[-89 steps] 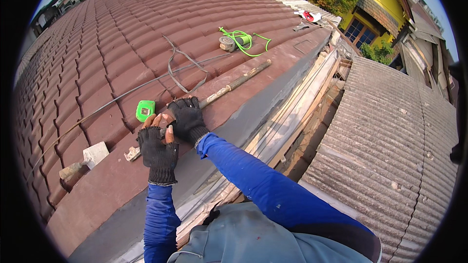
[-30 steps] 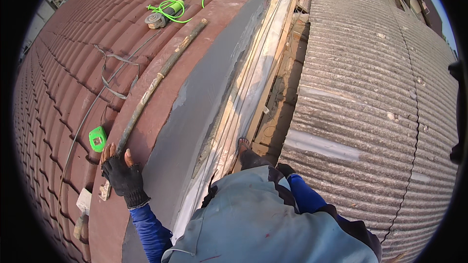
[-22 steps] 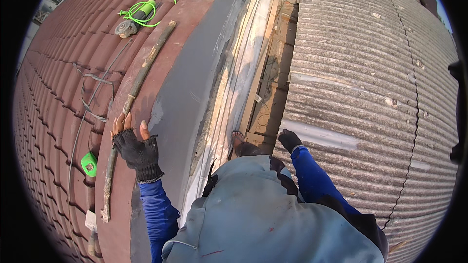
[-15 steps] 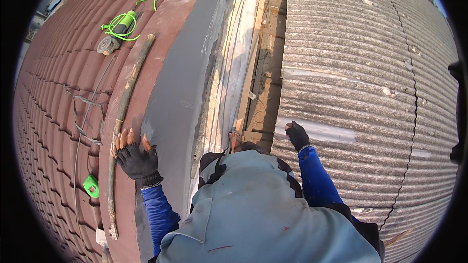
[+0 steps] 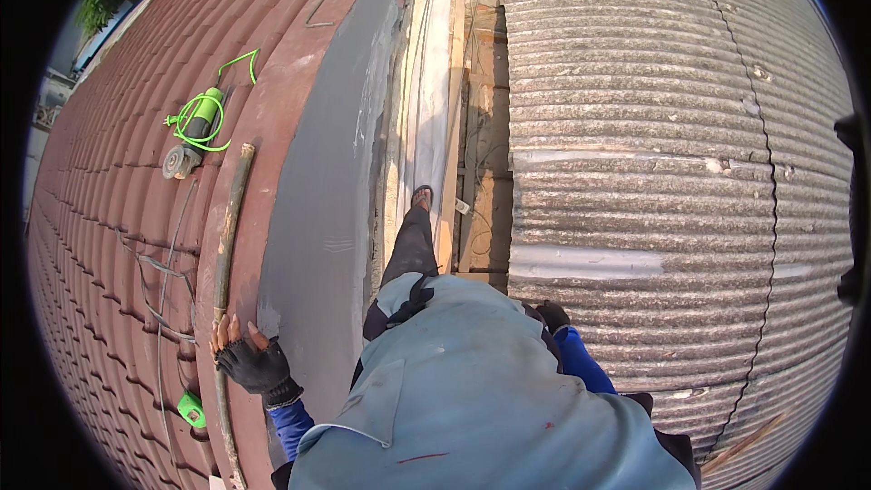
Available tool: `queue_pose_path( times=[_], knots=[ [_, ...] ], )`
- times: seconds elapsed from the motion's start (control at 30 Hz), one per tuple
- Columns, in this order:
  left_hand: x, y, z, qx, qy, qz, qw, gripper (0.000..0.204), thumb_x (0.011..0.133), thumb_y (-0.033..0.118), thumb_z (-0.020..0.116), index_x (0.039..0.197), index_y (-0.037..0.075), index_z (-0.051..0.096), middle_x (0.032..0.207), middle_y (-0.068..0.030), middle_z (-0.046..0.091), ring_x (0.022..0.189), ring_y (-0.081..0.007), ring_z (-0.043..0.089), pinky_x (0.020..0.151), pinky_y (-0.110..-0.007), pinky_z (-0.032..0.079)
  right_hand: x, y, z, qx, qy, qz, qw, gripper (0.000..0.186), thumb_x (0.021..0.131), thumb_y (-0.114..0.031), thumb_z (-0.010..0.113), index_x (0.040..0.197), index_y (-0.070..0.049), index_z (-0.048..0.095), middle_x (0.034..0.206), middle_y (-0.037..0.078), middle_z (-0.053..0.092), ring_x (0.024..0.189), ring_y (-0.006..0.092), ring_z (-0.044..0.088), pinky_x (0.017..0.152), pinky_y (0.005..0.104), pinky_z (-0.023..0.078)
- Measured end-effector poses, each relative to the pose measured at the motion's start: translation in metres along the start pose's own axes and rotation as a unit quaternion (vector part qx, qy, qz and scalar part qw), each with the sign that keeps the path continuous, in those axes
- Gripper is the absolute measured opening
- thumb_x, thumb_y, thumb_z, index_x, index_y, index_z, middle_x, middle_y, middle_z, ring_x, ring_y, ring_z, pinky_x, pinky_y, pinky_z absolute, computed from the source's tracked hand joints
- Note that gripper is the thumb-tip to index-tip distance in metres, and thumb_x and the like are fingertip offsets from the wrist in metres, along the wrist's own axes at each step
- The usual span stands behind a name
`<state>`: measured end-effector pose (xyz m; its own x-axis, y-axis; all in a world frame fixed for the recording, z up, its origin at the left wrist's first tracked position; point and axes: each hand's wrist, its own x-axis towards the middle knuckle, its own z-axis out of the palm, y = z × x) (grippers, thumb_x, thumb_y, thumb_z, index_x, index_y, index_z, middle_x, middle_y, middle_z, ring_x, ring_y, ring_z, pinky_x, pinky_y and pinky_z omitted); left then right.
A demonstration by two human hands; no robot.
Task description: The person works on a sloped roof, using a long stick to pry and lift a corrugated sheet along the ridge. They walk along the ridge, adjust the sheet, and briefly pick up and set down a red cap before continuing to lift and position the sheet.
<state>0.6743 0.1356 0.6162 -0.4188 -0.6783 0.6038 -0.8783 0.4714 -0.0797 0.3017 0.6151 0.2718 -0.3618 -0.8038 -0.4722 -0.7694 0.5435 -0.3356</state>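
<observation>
My left hand, in a dark fingerless glove, is open at the lower left. Its bare fingers stretch out over the reddish-brown ridge, the tips at the thin wooden pole; whether they press on it I cannot tell. My right hand, in a dark glove, is low beside my body over the grey corrugated roof sheet. Clothing partly covers it, and its fingers do not show clearly. Below my left hand lies a bright green tape measure. One sandalled foot stands forward on the pale gutter strip.
A green angle grinder with a coiled cord rests on the brown roof tiles. Grey strapping lies below it. A bent metal rod lies farther up. Between the roofs runs an open gap with timber and wires.
I have stepped forward, one foot now showing ahead on the gutter strip. My right hand has drawn back toward my body. The left remains beside the pole, farther along the ridge in view.
</observation>
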Motion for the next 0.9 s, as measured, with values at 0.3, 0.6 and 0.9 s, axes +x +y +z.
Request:
queue_pose_path(
  times=[0.3,0.6,0.9],
  knots=[
    [0.162,0.109,0.131,-0.206,0.039,-0.003,0.978,0.031,0.09,0.009,0.061,0.119,0.0,0.062,0.127,-0.0181,0.06,0.124,-0.037,0.053,0.108,-0.052,0.037,0.208,-0.002,-0.23,0.412,0.142,0.279,0.856,0.04,0.088,-0.027,0.057,0.115,0.002,0.061,0.092,0.012,0.068,0.076,0.0204,0.065,0.067,0.0344,0.049],
    [0.399,0.233,0.31,-0.311,0.045,0.0,0.949,0.033,0.089,0.013,0.065,0.12,0.003,0.063,0.126,-0.0159,0.06,0.119,-0.034,0.055,0.103,-0.047,0.04,0.408,0.032,-0.309,0.492,0.083,0.292,0.816,0.048,0.09,-0.028,0.06,0.123,0.007,0.059,0.1,0.011,0.067,0.078,0.0186,0.066,0.07,0.032,0.054],
    [0.56,0.285,0.529,-0.175,-0.15,0.059,0.971,0.051,0.091,0.034,0.066,0.127,0.001,0.056,0.123,-0.0223,0.061,0.115,-0.0407,0.057,0.098,-0.049,0.044,0.438,0.064,-0.193,0.302,-0.003,0.262,0.916,0.023,0.089,-0.031,0.06,0.095,-0.012,0.07,0.096,0.025,0.067,0.082,0.0372,0.068,0.072,0.0476,0.055]
  ],
)
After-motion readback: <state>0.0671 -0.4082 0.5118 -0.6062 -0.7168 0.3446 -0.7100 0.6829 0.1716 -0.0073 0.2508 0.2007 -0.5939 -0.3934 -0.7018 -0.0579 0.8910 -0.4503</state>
